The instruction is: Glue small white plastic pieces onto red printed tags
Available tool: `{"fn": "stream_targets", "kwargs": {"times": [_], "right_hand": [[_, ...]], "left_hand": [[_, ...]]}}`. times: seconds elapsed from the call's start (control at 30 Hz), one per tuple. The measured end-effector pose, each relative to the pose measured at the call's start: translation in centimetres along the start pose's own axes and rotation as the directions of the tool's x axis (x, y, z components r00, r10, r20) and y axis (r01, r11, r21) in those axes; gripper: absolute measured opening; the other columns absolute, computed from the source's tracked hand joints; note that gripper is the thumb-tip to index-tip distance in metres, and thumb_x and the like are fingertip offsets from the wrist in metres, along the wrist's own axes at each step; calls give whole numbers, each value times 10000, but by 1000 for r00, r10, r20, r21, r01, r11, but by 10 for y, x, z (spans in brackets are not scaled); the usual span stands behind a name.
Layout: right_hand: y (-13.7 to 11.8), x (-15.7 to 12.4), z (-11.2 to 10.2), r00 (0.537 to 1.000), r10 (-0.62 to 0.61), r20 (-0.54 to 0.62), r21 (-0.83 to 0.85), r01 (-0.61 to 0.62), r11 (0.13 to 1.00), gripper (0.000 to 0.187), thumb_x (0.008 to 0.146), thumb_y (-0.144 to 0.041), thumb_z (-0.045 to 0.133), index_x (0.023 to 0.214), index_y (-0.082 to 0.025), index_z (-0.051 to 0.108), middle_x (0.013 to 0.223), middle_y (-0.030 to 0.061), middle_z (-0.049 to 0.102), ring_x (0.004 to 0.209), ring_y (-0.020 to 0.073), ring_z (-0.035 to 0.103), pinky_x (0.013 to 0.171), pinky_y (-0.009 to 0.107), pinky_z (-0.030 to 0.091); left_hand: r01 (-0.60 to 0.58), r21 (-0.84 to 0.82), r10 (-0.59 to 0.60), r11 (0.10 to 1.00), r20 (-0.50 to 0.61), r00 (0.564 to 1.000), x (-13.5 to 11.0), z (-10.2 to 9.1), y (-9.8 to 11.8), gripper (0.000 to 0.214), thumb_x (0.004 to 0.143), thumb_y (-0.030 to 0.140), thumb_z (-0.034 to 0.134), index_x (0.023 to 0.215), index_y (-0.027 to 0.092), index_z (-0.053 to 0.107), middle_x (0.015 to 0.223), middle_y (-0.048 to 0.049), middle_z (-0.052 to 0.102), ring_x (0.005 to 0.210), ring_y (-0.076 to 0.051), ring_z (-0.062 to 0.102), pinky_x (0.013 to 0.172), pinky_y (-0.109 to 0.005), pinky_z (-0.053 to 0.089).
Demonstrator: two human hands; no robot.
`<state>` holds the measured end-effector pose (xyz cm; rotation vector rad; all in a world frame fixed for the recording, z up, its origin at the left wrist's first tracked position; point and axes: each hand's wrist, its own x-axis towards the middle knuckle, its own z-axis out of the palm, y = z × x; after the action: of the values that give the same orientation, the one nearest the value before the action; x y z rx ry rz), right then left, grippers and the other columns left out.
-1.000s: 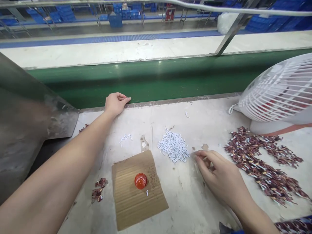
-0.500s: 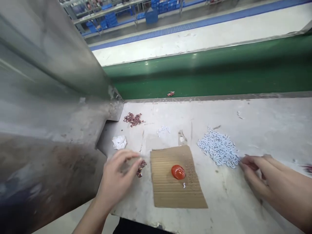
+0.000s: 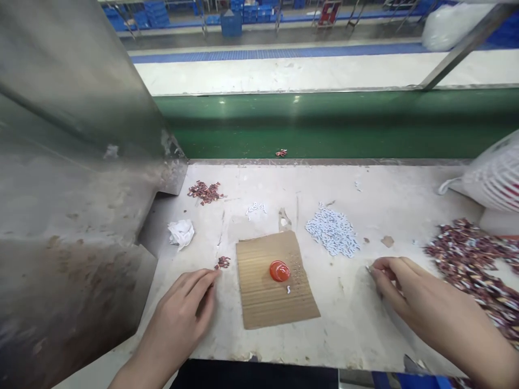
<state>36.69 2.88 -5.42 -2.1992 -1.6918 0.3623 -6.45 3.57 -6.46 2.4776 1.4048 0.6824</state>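
The small cluster of dark red pieces point(image 3: 223, 262) lies right at the fingertips of the left hand point(image 3: 184, 305), on the pale worktop point(image 3: 344, 335). That hand is curled palm down, thumb and fingers drawn close; whether they grip a piece I cannot tell. The right hand point(image 3: 411, 292) has thumb and index finger pressed together on a tiny pale piece point(image 3: 368, 268), perhaps a light blue one, though it shows too small to be sure.

Between the hands, nearer the left, a cardboard sheet point(image 3: 263, 310) bears a glossy orange-red round item point(image 3: 279, 271) with one white squiggle point(image 3: 288, 289) just beside it. Beyond the right hand, on its inner side, sits the light blue pile point(image 3: 332, 232); on its outer side spreads the large dark red heap point(image 3: 468, 265), near a white fan point(image 3: 497, 173). Beyond the left hand are a crumpled white wad point(image 3: 181, 233) and the loose dark red pile point(image 3: 205, 192). Farther out than both hands, a few reddish bits point(image 3: 281, 153) rest on a green strip point(image 3: 344, 135).
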Motion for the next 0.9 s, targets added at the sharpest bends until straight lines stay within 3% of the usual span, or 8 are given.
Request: {"fn": "stream_targets", "kwargs": {"times": [0.13, 0.27, 0.4, 0.5, 0.57, 0.63, 0.73, 0.9], "right_hand": [[-16, -17, -4, 980, 104, 171, 218, -141, 966, 314, 870, -575, 663, 821, -264, 659, 702, 26, 618, 575, 215, 522, 560, 344, 352], [-39, -39, 1, 942, 177, 286, 552, -313, 773, 456, 920, -703, 642, 916, -247, 626, 759, -9, 535, 606, 160, 440, 548, 295, 381], [-66, -66, 12, 884, 199, 423, 744, -465, 480, 493, 900, -722, 693, 970, -239, 623, 687, -71, 379, 545, 106, 281, 473, 236, 278], [-89, -83, 18, 835, 152, 529, 790, -550, 271, 450, 897, -663, 752, 942, -225, 659, 679, -77, 355, 558, 93, 218, 474, 223, 219], [-103, -90, 19, 791, 54, 610, 783, -612, 111, 389, 907, -594, 788, 914, -219, 684, 679, -78, 348, 560, 85, 196, 483, 221, 196], [-116, -94, 20, 759, -60, 648, 761, -649, 12, 340, 911, -541, 813, 904, -223, 692, 669, -82, 350, 549, 75, 200, 494, 221, 195], [-128, -96, 21, 736, -131, 664, 744, -667, 21, 338, 911, -540, 817, 899, -228, 685, 678, -73, 395, 556, 75, 258, 517, 221, 229], [-134, -95, 25, 720, -173, 672, 734, -678, 34, 396, 897, -599, 811, 914, -222, 688, 660, -88, 365, 533, 62, 213, 478, 205, 202]], "left_hand": [[-106, 77, 103, 991, 37, 994, -11, 1, -12, 299, 1062, 111, 535, 1319, 157, 681, 1204, -131, 736, 1060, -265, 718, 913, -369, 574], [-115, 72, 113, 991, 33, 993, -18, 0, -27, 273, 1076, 199, 556, 1311, 179, 694, 1224, -101, 762, 1084, -249, 734, 1028, -341, 533], [265, -145, -257, 953, 72, 964, -13, -13, -21, 293, 1066, 315, 540, 1303, 268, 706, 1153, -42, 797, 1026, -237, 772, 972, -317, 574], [617, -525, -620, 586, 198, 759, -4, -20, 7, 269, 1050, 431, 550, 1085, 274, 766, 825, -18, 718, 766, -206, 704, 705, -276, 590], [592, -742, -624, 315, 308, 718, 3, -18, 35, 319, 1031, 474, 569, 941, 252, 780, 652, -1, 586, 639, -184, 594, 595, -266, 539], [503, -821, -459, 270, 350, 817, 12, -12, 65, 379, 1032, 524, 568, 929, 251, 810, 568, 19, 492, 523, -157, 493, 486, -259, 459], [166, -896, -197, 412, 90, 976, 30, -2, 97, 340, 994, 522, 676, 1257, 335, 784, 570, 58, 460, 436, -114, 381, 404, -248, 336], [110, -851, -158, 513, 32, 987, 50, 8, 105, 180, 934, 351, 813, 1081, 270, 877, 540, 57, 489, 472, -106, 432, 429, -249, 350]]}}
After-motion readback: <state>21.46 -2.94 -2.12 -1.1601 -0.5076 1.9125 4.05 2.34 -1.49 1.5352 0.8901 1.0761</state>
